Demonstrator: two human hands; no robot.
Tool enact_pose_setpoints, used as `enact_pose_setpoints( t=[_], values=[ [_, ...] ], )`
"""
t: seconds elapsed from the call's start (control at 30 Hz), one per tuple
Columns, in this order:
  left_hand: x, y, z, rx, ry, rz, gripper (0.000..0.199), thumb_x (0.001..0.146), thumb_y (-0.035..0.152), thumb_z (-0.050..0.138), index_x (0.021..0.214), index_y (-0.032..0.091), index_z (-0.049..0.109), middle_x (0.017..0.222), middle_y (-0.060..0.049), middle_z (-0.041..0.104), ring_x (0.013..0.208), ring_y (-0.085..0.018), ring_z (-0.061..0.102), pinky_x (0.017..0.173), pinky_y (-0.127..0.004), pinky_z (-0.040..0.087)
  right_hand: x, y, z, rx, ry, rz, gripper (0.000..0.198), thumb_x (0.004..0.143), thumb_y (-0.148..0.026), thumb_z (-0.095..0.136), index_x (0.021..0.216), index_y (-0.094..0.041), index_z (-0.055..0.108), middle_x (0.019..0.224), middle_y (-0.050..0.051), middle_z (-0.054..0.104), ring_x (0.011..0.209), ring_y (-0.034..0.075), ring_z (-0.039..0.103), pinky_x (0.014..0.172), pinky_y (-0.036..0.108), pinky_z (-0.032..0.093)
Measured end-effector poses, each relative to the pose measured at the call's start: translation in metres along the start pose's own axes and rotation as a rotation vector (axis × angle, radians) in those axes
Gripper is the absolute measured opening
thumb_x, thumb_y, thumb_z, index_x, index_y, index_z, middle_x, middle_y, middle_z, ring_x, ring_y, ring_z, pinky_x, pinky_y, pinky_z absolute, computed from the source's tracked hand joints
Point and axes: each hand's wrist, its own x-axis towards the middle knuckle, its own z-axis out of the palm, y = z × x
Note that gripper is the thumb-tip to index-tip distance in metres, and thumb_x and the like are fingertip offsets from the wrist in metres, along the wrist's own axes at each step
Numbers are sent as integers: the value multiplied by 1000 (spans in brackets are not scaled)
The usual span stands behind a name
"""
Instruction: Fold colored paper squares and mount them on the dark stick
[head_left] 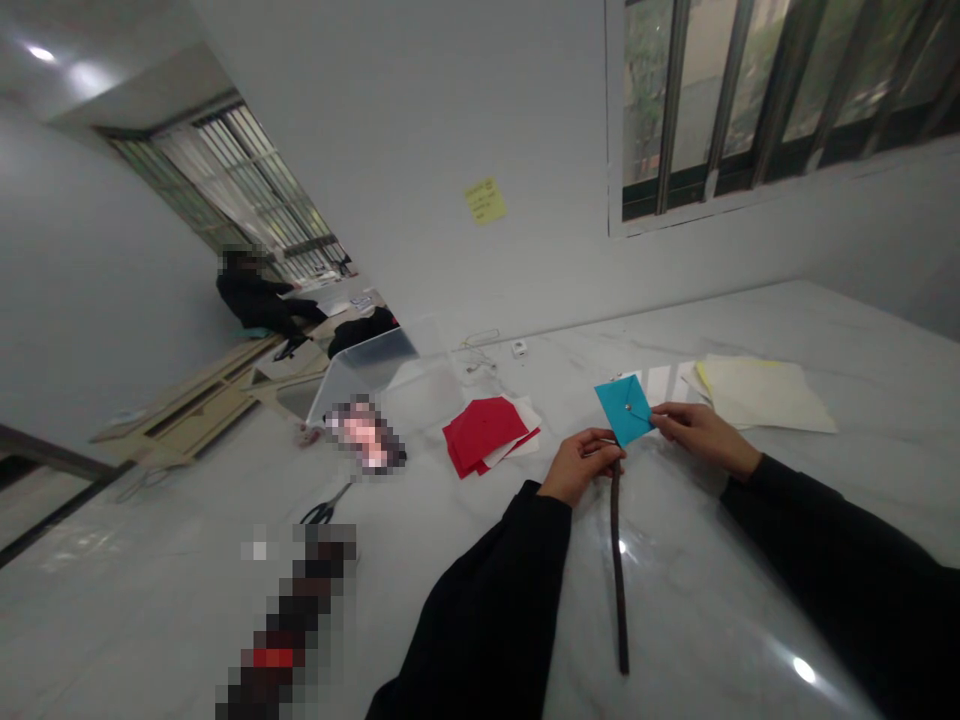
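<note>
A blue folded paper square (pixel 621 412) with a small round stud at its middle is held up above the white table. My right hand (pixel 694 432) pinches its right corner between thumb and fingers. Close to the paper's lower corner, my left hand (pixel 581 465) is closed on the upper end of a thin brown stick (pixel 618 580), which hangs down toward me. Whether the stick is joined to the paper is hidden behind the left fingers and the paper.
Red paper sheets (pixel 486 432) lie left of my hands, pale sheets (pixel 765 393) to the right. Scissors (pixel 324 507) rest on the table (pixel 450 560) at left, near blurred-out items. A clear plastic bin (pixel 375 365) stands behind them. Another person (pixel 259 300) sits far left.
</note>
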Motion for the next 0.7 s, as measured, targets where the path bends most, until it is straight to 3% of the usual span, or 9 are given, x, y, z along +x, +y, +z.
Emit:
enact_pose_setpoints(
  t=[0.1,0.2,0.27,0.37,0.53,0.63,0.7],
  values=[
    [1,-1,0,-11,11,0,55,63,42,84,105,12,64,86,-8,72,64,-14,66,64,-26,48,-1,-2,0,34,83,50,61,84,-64,53,117,-14,66,64,1,61,56,15,51,53,27,36],
    [1,-1,0,-26,36,10,53,64,41,84,105,13,64,87,-8,72,64,-14,66,65,-26,49,-3,-7,-2,46,-18,99,62,87,-70,43,84,-15,72,58,2,58,51,13,47,51,27,34],
    [0,0,1,-33,58,14,52,65,41,84,105,13,65,87,-8,72,64,-14,66,66,-27,49,-4,-10,-3,41,-131,118,69,88,-73,37,57,-16,63,48,1,49,46,11,41,49,27,30],
    [0,0,2,-33,75,7,52,64,41,84,104,13,66,87,-8,72,64,-14,66,66,-27,49,-5,-11,-2,32,-122,131,69,86,-75,39,49,-18,51,44,-1,40,44,10,35,48,27,26],
    [0,0,2,-36,76,4,55,63,41,85,105,13,66,88,-8,72,64,-14,66,66,-27,50,-3,-7,1,132,-52,98,59,84,-72,47,72,-16,61,52,-3,45,47,10,37,47,25,26],
    [-1,2,3,-18,47,10,53,64,42,84,104,12,66,87,-8,72,64,-14,66,65,-26,50,-2,-4,3,197,43,110,58,82,-68,54,105,-16,63,59,-2,53,50,11,43,47,24,30],
    [-2,3,3,5,20,2,51,64,40,85,101,12,67,84,-8,72,64,-13,65,65,-26,49,-1,-2,3,217,97,133,66,82,-65,56,127,-17,54,64,-1,59,51,12,46,47,24,33]
  ],
)
